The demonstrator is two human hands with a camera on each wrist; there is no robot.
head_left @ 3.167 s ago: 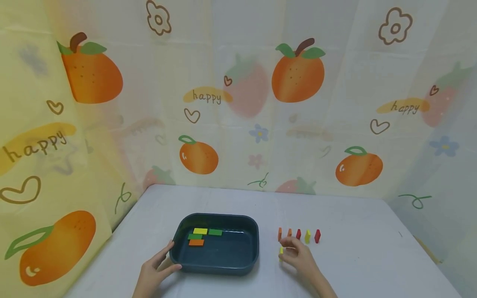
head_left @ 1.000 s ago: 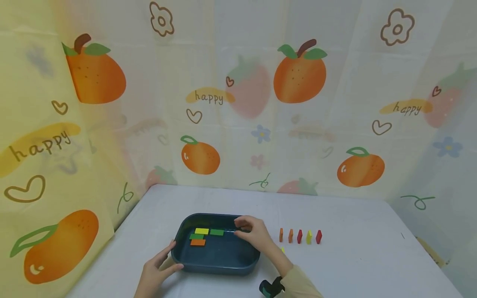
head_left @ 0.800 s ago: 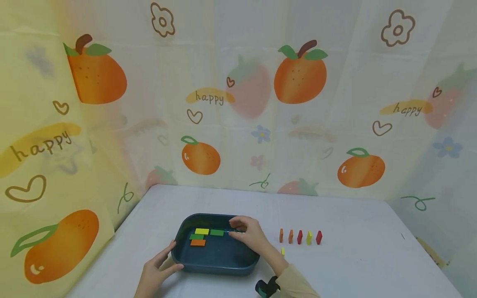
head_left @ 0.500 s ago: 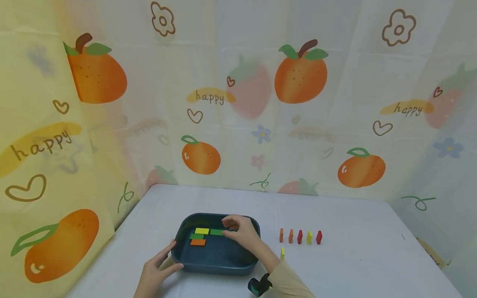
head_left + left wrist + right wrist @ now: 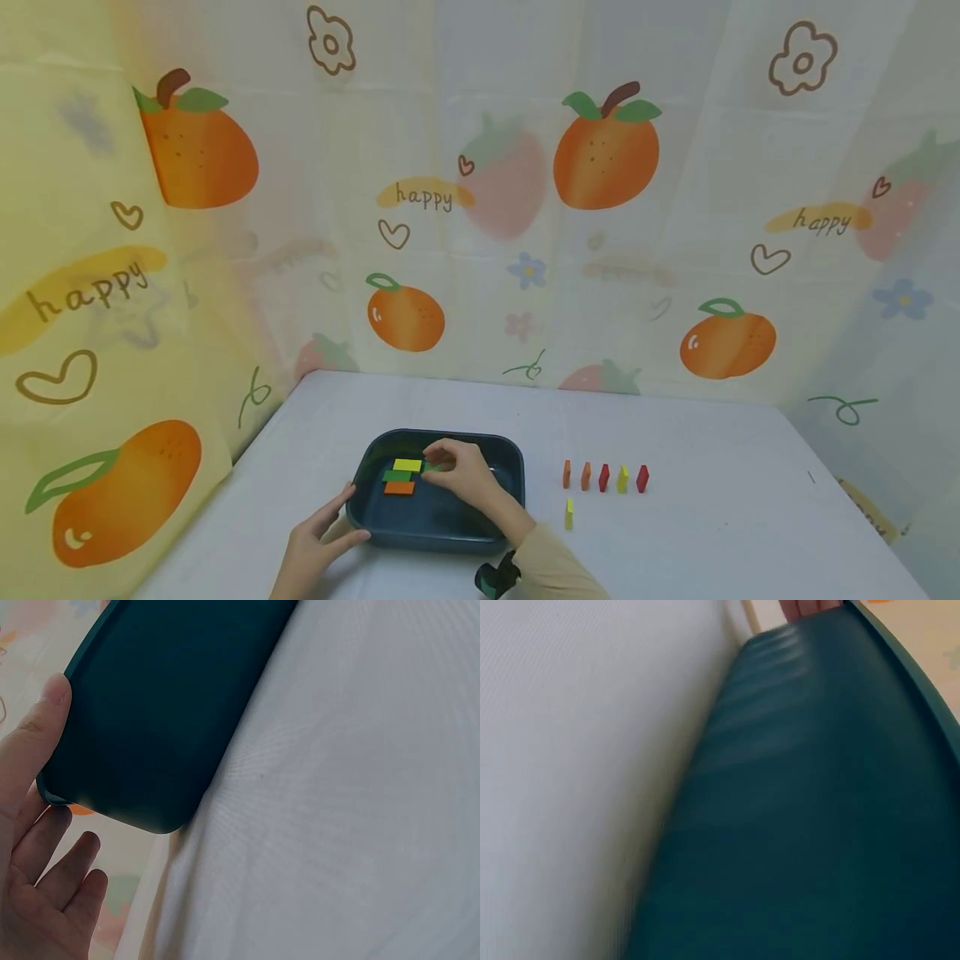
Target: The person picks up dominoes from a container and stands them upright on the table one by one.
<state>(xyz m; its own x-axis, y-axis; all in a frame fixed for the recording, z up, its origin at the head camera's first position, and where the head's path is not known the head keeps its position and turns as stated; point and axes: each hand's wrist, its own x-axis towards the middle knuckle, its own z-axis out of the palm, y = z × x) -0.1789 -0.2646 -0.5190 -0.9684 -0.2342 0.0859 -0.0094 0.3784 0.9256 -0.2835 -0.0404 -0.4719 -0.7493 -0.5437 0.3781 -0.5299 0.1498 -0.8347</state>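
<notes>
A dark teal rectangular tray [image 5: 450, 533] stands on the white table, holding a yellow domino [image 5: 407, 465], a green domino [image 5: 397, 476] and an orange domino [image 5: 399, 488] lying flat. My left hand [image 5: 313, 537] grips the tray's near left corner; the left wrist view shows the thumb [image 5: 54, 697] on the rim and other fingers hanging free below. My right hand [image 5: 465, 475] is over the tray, thumb and index fingertips apart at a second green domino [image 5: 432, 467], which the hand partly covers. The right wrist view shows only the tray's blurred outer wall.
Right of the tray a row of dominoes stands upright: two orange [image 5: 566, 474], two red [image 5: 603, 477] and one yellow [image 5: 622, 478]. Another yellow domino [image 5: 569, 514] stands in front. A fruit-printed curtain [image 5: 495, 250] hangs behind the table [image 5: 705, 517].
My right hand has left the front yellow domino, which stays standing, and has moved left across the tray to the second green domino. My left hand has kept its hold on the tray.
</notes>
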